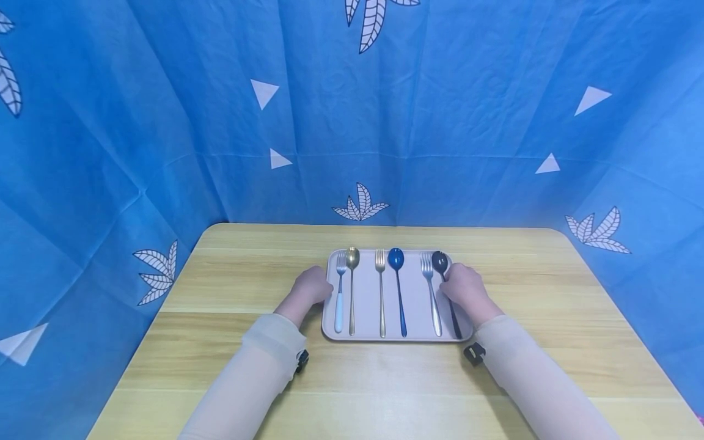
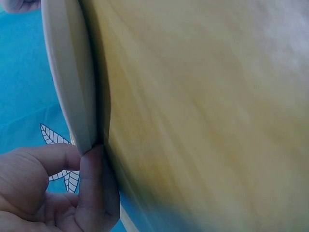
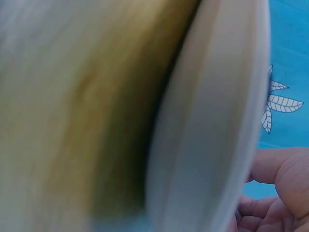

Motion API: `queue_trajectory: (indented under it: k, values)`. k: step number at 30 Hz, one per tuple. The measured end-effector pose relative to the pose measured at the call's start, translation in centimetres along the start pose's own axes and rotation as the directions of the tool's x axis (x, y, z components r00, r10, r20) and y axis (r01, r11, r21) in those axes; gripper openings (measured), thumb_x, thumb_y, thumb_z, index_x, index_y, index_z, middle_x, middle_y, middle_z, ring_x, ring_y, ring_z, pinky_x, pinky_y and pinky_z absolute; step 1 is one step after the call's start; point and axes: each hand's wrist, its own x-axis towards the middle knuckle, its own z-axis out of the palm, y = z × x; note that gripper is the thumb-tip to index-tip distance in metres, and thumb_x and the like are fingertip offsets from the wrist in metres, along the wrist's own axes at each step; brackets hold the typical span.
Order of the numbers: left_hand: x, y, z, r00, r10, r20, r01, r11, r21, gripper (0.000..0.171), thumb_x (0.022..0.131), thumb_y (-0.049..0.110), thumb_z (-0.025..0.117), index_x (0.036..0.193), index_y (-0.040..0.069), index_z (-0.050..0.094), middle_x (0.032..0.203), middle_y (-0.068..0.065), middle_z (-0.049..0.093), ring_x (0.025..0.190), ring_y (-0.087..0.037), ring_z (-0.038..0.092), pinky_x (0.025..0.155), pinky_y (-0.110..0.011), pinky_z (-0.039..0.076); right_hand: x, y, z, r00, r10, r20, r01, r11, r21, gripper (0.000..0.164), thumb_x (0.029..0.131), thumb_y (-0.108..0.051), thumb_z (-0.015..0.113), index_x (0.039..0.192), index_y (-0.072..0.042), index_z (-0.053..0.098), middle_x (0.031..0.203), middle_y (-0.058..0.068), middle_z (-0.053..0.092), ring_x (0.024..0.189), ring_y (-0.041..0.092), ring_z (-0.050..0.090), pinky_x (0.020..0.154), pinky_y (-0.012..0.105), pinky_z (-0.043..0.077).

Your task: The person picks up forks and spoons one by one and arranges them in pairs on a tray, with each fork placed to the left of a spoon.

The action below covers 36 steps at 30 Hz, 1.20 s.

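Observation:
A pale, shallow rectangular tray [image 1: 415, 315] carries several pieces of cutlery. From left to right lie a fork with a light-blue handle [image 1: 338, 311], a gold spoon [image 1: 352, 287], a gold fork [image 1: 381, 287], a blue spoon [image 1: 397, 269], a silver fork [image 1: 431, 293] and a black spoon [image 1: 455, 318]. My left hand [image 1: 312, 286] grips the tray's left edge, its thumb and fingers pinching the rim in the left wrist view. At the opposite edge my right hand [image 1: 464, 287] holds the rim, partly over the black spoon; the tray hides some of its fingers in the right wrist view.
Under the tray is a light wood-grain table [image 1: 385, 391] with rounded far corners. A blue cloth [image 1: 467, 110] printed with white leaves and triangles hangs behind it and along both sides. Each wrist wears a small black device [image 1: 474, 353].

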Motion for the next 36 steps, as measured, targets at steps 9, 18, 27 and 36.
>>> queue_trajectory:
  k: [9, 18, 27, 36]
  values:
    - [0.09, 0.03, 0.02, 1.000, 0.003, -0.002, -0.003, 1.000, 0.014, 0.019, 0.090, 0.008, 0.058, 0.104, -0.004, 0.063, 0.086, -0.012, 0.060, 0.074, -0.025, 0.059, 0.067, -0.033, 0.050, 0.17, 0.08, 0.25, 1.000, -0.013, -0.008, 0.013, 1.000, -0.009, 0.035, 0.079, -0.006, 0.062, 0.054, -0.015, 0.040, 0.051, -0.003, 0.039, 0.053, 0.018, 0.046, 0.052, 0.030, 0.040]
    - [0.13, -0.03, 0.03, 1.000, -0.001, -0.005, 0.001, 1.000, 0.010, 0.020, 0.090, 0.008, 0.058, 0.105, -0.004, 0.063, 0.087, -0.013, 0.060, 0.074, -0.025, 0.059, 0.066, -0.033, 0.050, 0.21, 0.06, 0.23, 1.000, -0.013, -0.014, 0.013, 1.000, -0.006, 0.033, 0.079, -0.005, 0.062, 0.054, -0.015, 0.043, 0.053, 0.000, 0.045, 0.055, 0.020, 0.049, 0.052, 0.030, 0.041]
    - [0.25, -0.09, 0.05, 1.000, -0.003, -0.002, 0.003, 1.000, 0.004, 0.021, 0.090, 0.008, 0.059, 0.106, -0.004, 0.063, 0.087, -0.013, 0.060, 0.074, -0.025, 0.059, 0.065, -0.033, 0.050, -0.12, -0.25, 0.08, 1.000, 0.006, 0.005, -0.006, 1.000, 0.014, 0.032, 0.081, -0.005, 0.064, 0.058, -0.013, 0.043, 0.055, 0.001, 0.046, 0.054, 0.017, 0.050, 0.050, 0.028, 0.042]
    - [0.15, -0.01, 0.08, 1.000, -0.018, 0.001, 0.018, 1.000, -0.002, 0.019, 0.091, 0.008, 0.059, 0.105, -0.003, 0.063, 0.086, -0.012, 0.061, 0.074, -0.024, 0.059, 0.065, -0.033, 0.050, -0.30, -0.28, -0.33, 1.000, 0.007, 0.007, -0.007, 1.000, 0.018, 0.031, 0.081, -0.004, 0.061, 0.058, -0.014, 0.042, 0.056, 0.000, 0.044, 0.055, 0.018, 0.049, 0.052, 0.030, 0.042]
